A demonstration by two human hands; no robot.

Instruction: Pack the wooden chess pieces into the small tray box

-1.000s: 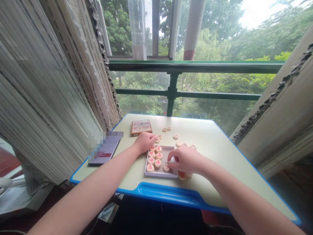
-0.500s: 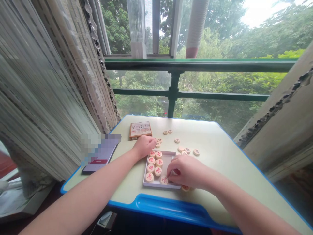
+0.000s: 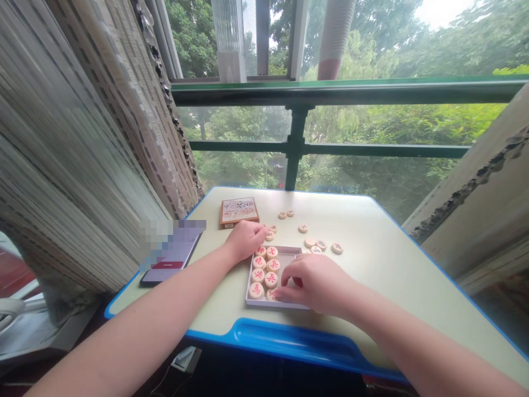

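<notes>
**A:** Tray [image 3: 294, 250], contents?

**B:** Eight discs [image 3: 265, 270], left half; right half bare. Right hand [image 3: 316, 284], fingers closed on one disc [image 3: 271, 294] at tray's 6 o'clock.

**A:** Outside?

**B:** About nine loose discs [image 3: 321, 245], 12 to 2 o'clock. Left hand [image 3: 246, 240] curled at 11; grip cannot be told.

Red characters on the discs [image 3: 259, 262], perhaps 馬 nearest; box lid [image 3: 238, 211] lettering unreadable.

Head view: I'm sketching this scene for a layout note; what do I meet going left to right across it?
Left curtain → phone → left hand → right hand → right curtain. The printed box, tray and loose chess pieces overlap the hands sideways, so I leave them out.
</notes>
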